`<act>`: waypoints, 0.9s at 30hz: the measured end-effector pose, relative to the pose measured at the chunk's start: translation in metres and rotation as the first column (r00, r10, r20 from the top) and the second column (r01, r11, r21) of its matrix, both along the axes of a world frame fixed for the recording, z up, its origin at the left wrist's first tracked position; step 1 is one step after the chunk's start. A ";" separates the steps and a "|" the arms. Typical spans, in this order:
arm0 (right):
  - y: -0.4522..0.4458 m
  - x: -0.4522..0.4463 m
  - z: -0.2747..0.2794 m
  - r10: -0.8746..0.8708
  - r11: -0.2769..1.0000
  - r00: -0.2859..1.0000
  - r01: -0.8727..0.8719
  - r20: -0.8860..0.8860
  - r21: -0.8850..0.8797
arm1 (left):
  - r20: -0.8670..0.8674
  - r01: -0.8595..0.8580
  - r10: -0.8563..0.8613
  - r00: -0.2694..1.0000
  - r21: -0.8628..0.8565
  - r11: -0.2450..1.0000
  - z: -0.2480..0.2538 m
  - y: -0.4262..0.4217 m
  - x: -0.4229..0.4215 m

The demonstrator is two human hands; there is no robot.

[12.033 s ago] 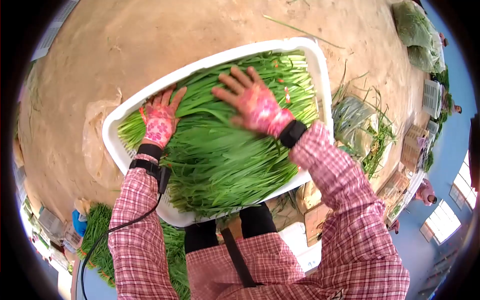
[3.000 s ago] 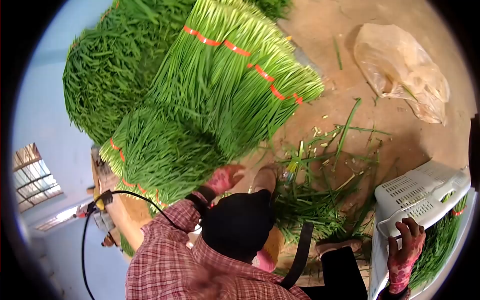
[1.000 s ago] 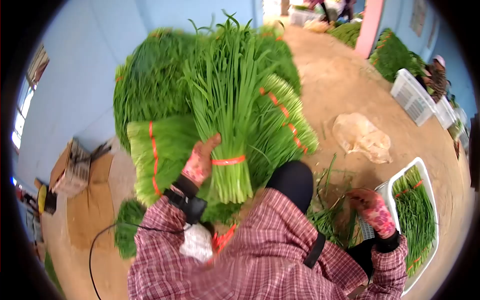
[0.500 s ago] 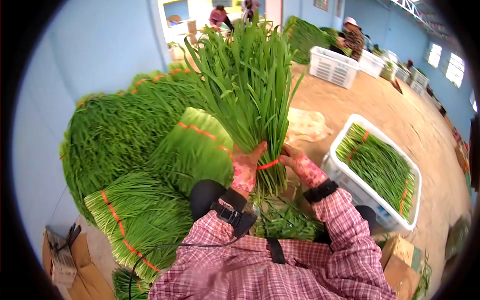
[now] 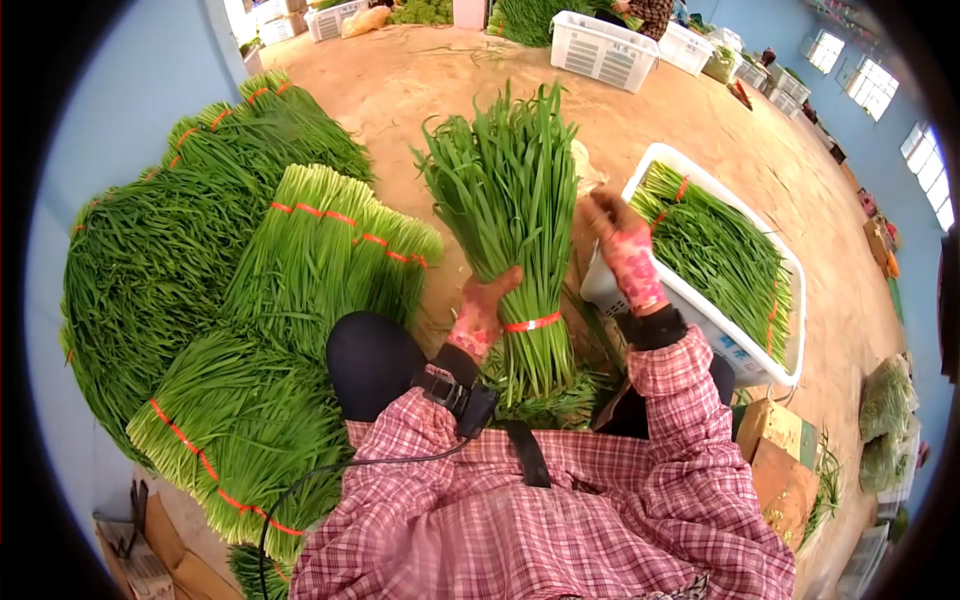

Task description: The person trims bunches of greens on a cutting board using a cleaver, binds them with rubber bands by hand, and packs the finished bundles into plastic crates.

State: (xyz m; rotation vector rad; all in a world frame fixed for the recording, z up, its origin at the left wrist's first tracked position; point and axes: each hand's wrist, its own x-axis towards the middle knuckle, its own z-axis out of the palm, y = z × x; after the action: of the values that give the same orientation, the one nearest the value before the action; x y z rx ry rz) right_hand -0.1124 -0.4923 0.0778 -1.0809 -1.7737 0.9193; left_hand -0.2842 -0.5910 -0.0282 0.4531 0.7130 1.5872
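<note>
An upright bunch of garlic chives [image 5: 510,210] stands in front of me, leaves up and pale stems down. A red band [image 5: 532,323] circles its lower part. My left hand [image 5: 484,308] grips the bunch from its left side just above the band, thumb across the stems. To the right of the bunch and apart from it is my right hand [image 5: 624,246], fingers bent together; whatever they hold, if anything, I cannot make out. Loose green leaves [image 5: 555,400] lie beneath the bunch, between my knees.
Banded chive bundles [image 5: 330,240] are piled at my left beside the blue wall [image 5: 130,110]. A white crate [image 5: 690,300] of chives stands close at my right. Farther off are another white crate [image 5: 605,52] and a person [image 5: 648,14]. A cardboard box [image 5: 785,470] sits near my right knee.
My right hand has left the band and moved up and right, away from the bunch. My left hand keeps its hold. The view has tipped downward, showing more floor.
</note>
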 end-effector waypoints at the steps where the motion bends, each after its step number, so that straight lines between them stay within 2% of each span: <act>1: 0.008 0.000 0.003 0.002 0.997 0.988 0.011 -0.156 0.079 | 0.016 -0.001 0.001 1.000 -0.024 1.000 -0.009 0.002 0.001; 3: -0.001 -0.017 0.026 0.089 0.986 0.992 -0.076 -0.085 0.146 | 0.007 0.019 -0.019 1.000 -0.019 1.000 -0.019 0.002 0.001; 4: -0.010 -0.030 0.038 0.129 0.988 0.990 -0.123 -0.055 0.098 | -0.013 -0.003 0.003 1.000 0.009 1.000 -0.019 0.000 0.002; 5: -0.003 -0.041 0.031 0.178 0.965 0.983 -0.166 -0.038 0.203 | -0.033 -0.027 0.029 0.999 0.040 0.999 -0.020 -0.001 0.002; 7: 0.004 -0.059 0.025 0.132 0.897 0.981 -0.180 0.145 0.404 | -0.184 0.011 0.008 0.983 0.105 0.994 -0.042 0.004 -0.003; 8: 0.000 -0.065 0.029 0.113 0.966 0.969 -0.159 0.220 0.205 | -0.227 0.011 0.015 0.974 0.111 0.994 -0.048 0.005 -0.006; 11: 0.009 -0.070 0.013 0.067 0.973 0.959 -0.124 0.274 0.195 | -0.392 0.006 0.033 0.919 0.097 0.995 -0.067 0.008 -0.010; 12: 0.016 -0.070 0.005 0.116 0.988 0.972 -0.135 0.206 0.080 | -0.450 0.002 0.039 0.892 0.090 0.996 -0.073 0.010 -0.011; 15: 0.015 -0.075 0.005 -0.004 0.979 0.993 -0.020 0.119 0.202 | -0.356 -0.023 0.077 0.931 0.153 0.988 -0.086 0.015 -0.007; 17: 0.001 -0.079 0.024 -0.022 0.962 0.971 -0.044 0.238 0.268 | -0.334 -0.063 0.108 0.937 0.141 0.988 -0.086 0.014 -0.004; 20: -0.001 -0.085 0.023 -0.056 0.944 0.912 -0.085 0.407 0.319 | -0.404 -0.098 0.146 0.903 0.138 0.986 -0.084 0.014 0.000; 23: 0.009 -0.084 0.009 -0.002 0.951 0.962 -0.083 0.275 0.296 | -0.464 -0.125 0.180 0.867 0.147 0.981 -0.083 0.016 0.000; 24: 0.009 -0.084 0.004 -0.027 0.938 0.973 -0.054 0.228 0.343 | -0.475 -0.139 0.192 0.859 0.146 0.980 -0.084 0.017 0.002; 27: 0.006 -0.088 -0.006 0.040 0.996 0.997 -0.035 -0.063 0.080 | -0.248 -0.071 0.095 0.964 0.104 0.992 -0.056 0.006 0.004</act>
State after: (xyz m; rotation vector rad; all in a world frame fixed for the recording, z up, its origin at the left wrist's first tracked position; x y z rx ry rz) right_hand -0.2007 -0.4859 0.0722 -0.9613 -1.7674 0.8896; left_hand -0.2799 -0.5851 -0.0844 0.7122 0.8611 1.6640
